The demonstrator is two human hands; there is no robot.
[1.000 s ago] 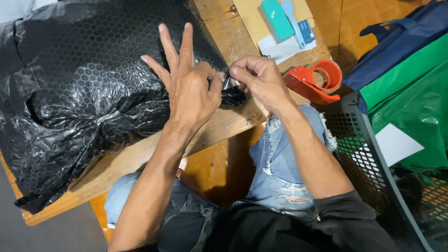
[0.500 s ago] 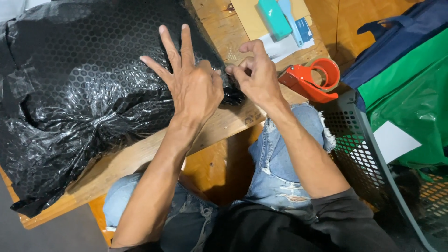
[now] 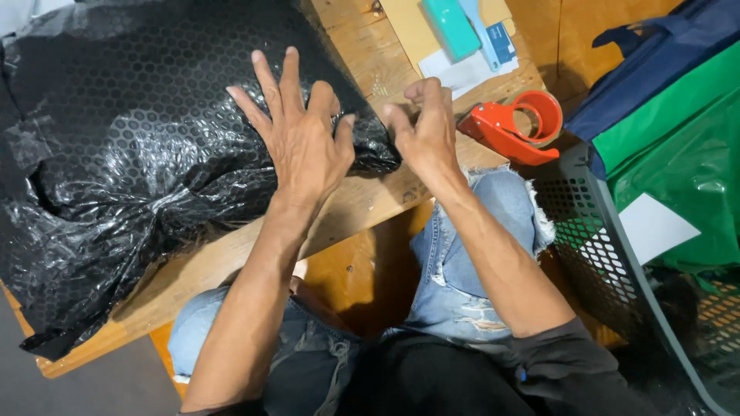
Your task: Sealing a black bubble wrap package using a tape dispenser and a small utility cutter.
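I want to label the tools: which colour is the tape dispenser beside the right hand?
The tape dispenser is orange-red; the head view shows it.

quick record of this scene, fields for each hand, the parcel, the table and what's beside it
left hand: left hand flat on the parcel, fingers spread
right hand: right hand at the parcel's right end, fingers curled, holding nothing clearly
parcel: black bubble-wrap parcel lying on the table
table: wooden table
beside: red tape dispenser right of the hands; grey mesh basket
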